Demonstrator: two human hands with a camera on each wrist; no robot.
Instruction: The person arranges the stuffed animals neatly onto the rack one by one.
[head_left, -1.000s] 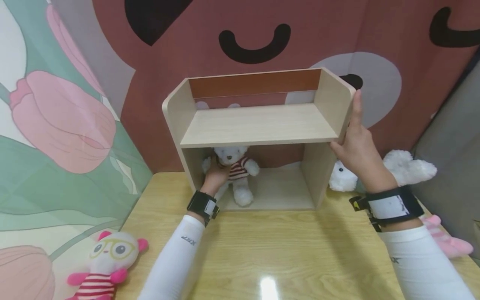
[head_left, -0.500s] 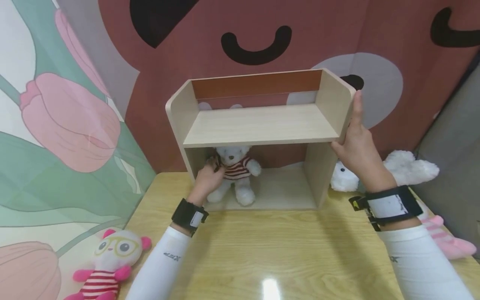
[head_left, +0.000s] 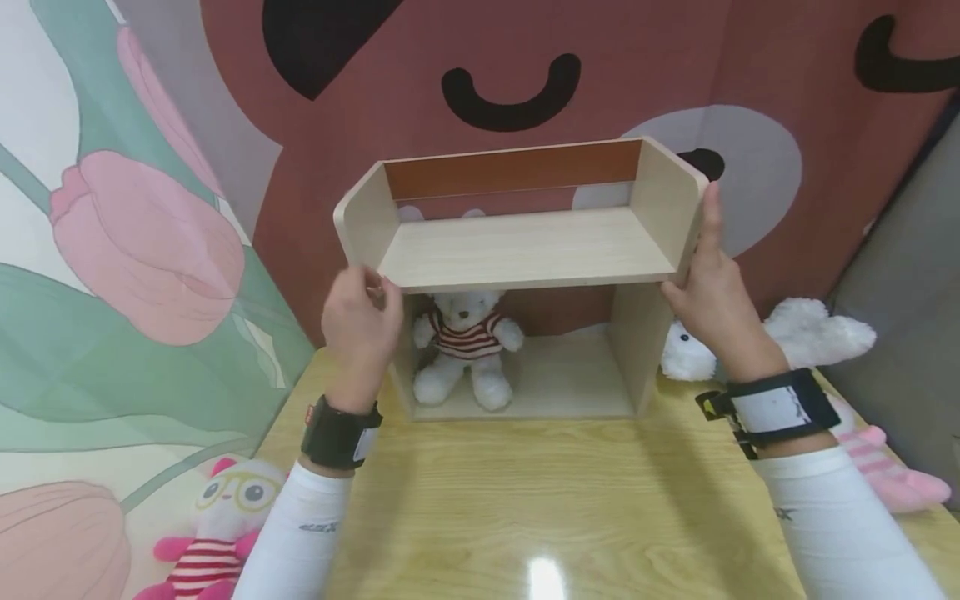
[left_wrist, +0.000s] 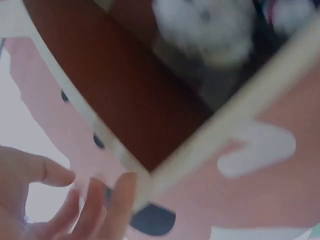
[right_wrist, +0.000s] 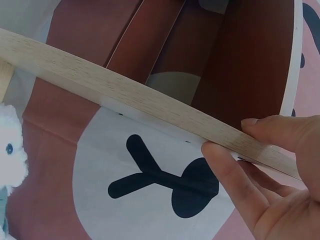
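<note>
A small two-tier wooden shelf (head_left: 525,250) stands on the table against the wall. On its lower tier, at the left, sits a white teddy bear (head_left: 468,350) in a red-and-white striped top. My left hand (head_left: 360,329) is at the shelf's left front edge, off the bear. In the left wrist view its fingers (left_wrist: 122,200) bend loosely beside the panel corner, thumb apart; whether they touch is hard to tell. My right hand (head_left: 720,304) grips the right side panel, thumb (right_wrist: 275,131) on one side and fingers on the other, index finger pointing up.
A pink-and-white plush toy (head_left: 225,525) with yellow glasses lies at the table's left, partly behind my left sleeve. White plush toys (head_left: 686,357) sit right of the shelf. A pink plush toy (head_left: 892,475) lies by my right forearm. The wooden table (head_left: 480,500) stretches in front.
My left hand has let go of the teddy bear, come out of the lower tier and risen leftward to the shelf's left edge. The bear stays seated. My right hand keeps its hold.
</note>
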